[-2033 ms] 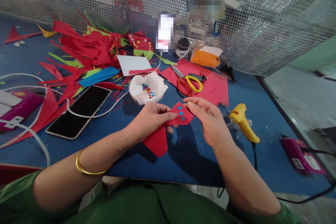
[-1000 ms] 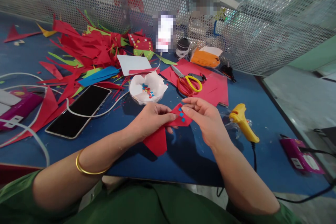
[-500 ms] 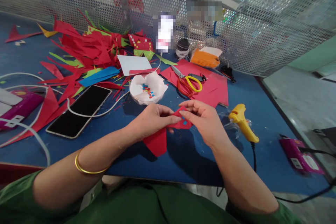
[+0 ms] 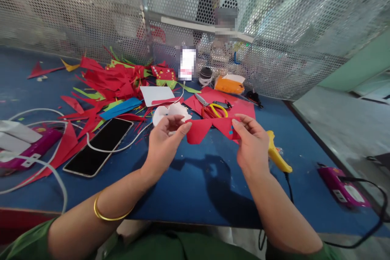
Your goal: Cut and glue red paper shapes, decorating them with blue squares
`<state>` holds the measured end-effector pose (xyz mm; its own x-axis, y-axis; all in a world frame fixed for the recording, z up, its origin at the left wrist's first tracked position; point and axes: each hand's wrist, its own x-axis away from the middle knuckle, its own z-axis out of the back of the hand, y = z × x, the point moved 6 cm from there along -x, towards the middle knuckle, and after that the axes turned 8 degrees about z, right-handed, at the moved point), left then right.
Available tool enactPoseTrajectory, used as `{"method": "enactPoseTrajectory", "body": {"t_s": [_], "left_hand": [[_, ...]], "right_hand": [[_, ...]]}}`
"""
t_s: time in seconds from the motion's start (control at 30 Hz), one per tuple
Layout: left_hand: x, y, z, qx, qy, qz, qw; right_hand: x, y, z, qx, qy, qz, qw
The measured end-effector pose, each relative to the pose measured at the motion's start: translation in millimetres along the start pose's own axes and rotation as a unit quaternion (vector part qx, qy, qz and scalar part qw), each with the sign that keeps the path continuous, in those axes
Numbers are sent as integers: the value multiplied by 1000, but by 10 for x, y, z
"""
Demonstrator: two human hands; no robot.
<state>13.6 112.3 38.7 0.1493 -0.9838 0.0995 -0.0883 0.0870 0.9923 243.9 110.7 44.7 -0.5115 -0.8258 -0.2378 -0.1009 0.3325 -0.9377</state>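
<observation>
Lifted and spread since earlier, the red paper strip [image 4: 199,131] spans my hands. My left hand [image 4: 166,140] and right hand [image 4: 251,144] pinch its ends.

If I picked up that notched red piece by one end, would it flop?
The red piece might bend at its narrow middle, where the notch cuts in. It's probably light: the left hand and right hand hold it by fingertips. Its fairly straight top edge hints at some stiffness, though being held at both ends may help.
</observation>
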Motion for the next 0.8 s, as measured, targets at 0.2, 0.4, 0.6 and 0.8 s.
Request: {"method": "enactPoseTrajectory", "body": {"t_s": [0.2,0.4,0.6,0.8], "left_hand": [[9,-125,-74,105,-41,96,989],[-105,-46,80,71,-18,61,995],[-138,36,81,-83,-78,9,993],[-121,-95,26,-67,-86,69,992]], "right_hand": [[101,-23,-88,57,-29,26,998],[136,-377,124,327,-180,124,919],[-83,-417,1007,772,-206,162,579],[-230,-179,1313,797,-258,155,524]]}}
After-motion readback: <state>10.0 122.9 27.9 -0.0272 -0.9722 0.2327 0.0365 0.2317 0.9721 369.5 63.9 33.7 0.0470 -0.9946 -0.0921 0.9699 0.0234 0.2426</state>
